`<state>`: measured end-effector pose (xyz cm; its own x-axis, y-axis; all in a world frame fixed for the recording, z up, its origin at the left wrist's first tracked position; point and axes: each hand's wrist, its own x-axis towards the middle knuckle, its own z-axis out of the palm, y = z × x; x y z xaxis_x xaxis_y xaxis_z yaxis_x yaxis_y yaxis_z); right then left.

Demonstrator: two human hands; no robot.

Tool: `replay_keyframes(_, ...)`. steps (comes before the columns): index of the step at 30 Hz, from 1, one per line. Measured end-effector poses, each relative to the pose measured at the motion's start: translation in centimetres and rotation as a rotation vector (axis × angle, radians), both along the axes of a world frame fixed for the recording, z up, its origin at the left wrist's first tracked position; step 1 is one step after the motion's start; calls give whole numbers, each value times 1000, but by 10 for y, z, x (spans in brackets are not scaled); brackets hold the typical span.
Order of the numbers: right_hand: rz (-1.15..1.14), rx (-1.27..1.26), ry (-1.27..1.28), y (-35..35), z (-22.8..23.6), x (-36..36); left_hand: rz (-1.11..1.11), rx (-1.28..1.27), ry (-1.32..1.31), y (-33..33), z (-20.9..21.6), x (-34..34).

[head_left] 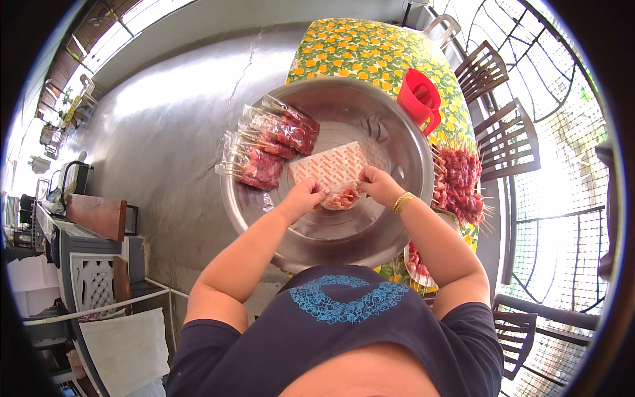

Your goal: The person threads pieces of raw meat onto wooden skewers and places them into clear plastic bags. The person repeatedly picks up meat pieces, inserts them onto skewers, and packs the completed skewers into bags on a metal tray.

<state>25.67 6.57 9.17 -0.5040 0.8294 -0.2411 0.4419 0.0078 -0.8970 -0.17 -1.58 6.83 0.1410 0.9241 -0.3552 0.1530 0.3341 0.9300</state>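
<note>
Over a wide metal basin point(251, 210), my left hand point(305, 198) and my right hand point(381, 186) pinch opposite sides of a small clear plastic bag point(342, 198). Reddish pieces of meat show inside the bag. Just beyond it lies a flat white packet point(331, 164) with orange print. Left of the packet, several clear bags of skewered red meat point(261, 168) rest on the basin's left side, their stick ends pointing left. Loose clear plastic point(376, 129) lies on the basin's far right.
A red plastic pitcher point(419, 99) stands at the basin's far right on a lemon-print tablecloth point(357, 49). Right of the basin is a pile of raw meat skewers point(460, 182); a smaller plate of skewers point(418, 268) sits nearer. Dark slatted chairs point(509, 140) line the right side.
</note>
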Motion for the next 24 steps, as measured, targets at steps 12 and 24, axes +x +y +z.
replay_keyframes(12, 24, 545, -395, -91, 62, 16, -95, 454, 623, -55, 77, 53)
replay_keyframes(24, 278, 746, -607, -97, 100, 22, -476, 533, 583, -49, 121, 40)
